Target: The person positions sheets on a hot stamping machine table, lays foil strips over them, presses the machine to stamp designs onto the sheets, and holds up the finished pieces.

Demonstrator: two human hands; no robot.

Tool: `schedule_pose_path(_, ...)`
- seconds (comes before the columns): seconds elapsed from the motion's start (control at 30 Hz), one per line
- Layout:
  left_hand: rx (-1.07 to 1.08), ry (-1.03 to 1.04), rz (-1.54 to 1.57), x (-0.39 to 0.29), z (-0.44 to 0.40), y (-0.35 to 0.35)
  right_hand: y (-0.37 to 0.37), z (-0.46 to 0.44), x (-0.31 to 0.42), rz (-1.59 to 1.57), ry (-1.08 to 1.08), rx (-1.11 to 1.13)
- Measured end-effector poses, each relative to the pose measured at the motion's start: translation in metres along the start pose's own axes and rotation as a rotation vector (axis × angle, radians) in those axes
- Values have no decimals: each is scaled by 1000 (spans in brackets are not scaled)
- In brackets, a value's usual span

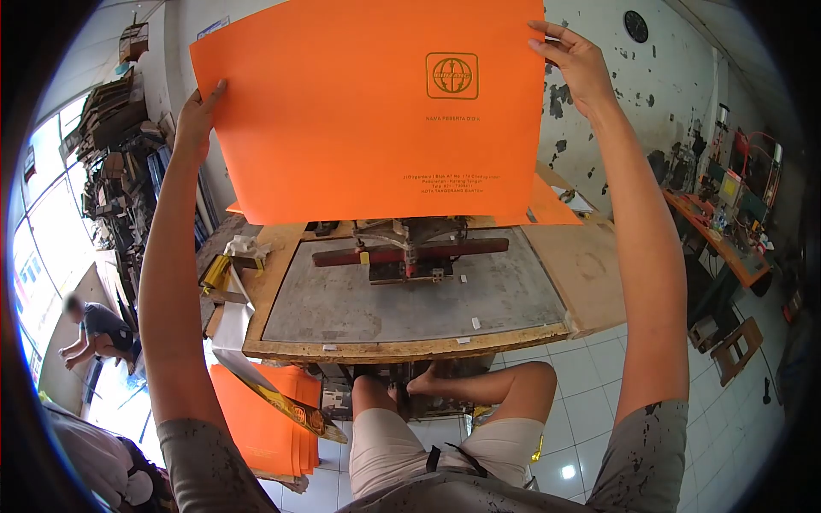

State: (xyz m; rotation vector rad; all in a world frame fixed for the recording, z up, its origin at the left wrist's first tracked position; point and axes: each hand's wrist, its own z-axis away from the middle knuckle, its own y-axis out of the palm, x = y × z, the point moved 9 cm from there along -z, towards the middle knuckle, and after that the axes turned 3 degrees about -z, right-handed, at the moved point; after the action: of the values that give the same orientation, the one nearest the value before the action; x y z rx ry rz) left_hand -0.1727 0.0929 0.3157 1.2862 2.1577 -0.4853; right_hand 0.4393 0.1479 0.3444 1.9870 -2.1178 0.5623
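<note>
A large orange printed sheet [342, 120] is raised in front of me, with a gold globe emblem [452, 75] and lines of small lettering on its right half. My left hand [198, 120] grips the sheet's left edge, thumb on the near side. At the upper right edge, my right hand [575, 61] pinches the sheet between thumb and fingers. Below it stands a press [410, 256] with a red bar, over a grey metal plate [368, 299] set in a wooden frame. The sheet covers the upper part of the press.
A stack of orange sheets [265, 419] lies low on the left, beside a hanging gold foil strip [291, 406]. Gold foil rolls [218, 272] sit at the table's left. Another person [101, 329] crouches at far left. A cluttered workbench [718, 235] stands right.
</note>
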Motion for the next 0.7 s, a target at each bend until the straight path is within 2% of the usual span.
schedule_pose_path(0.7,-20,-5,-40,5,0,8,-6,0,4,-23,-11,6)
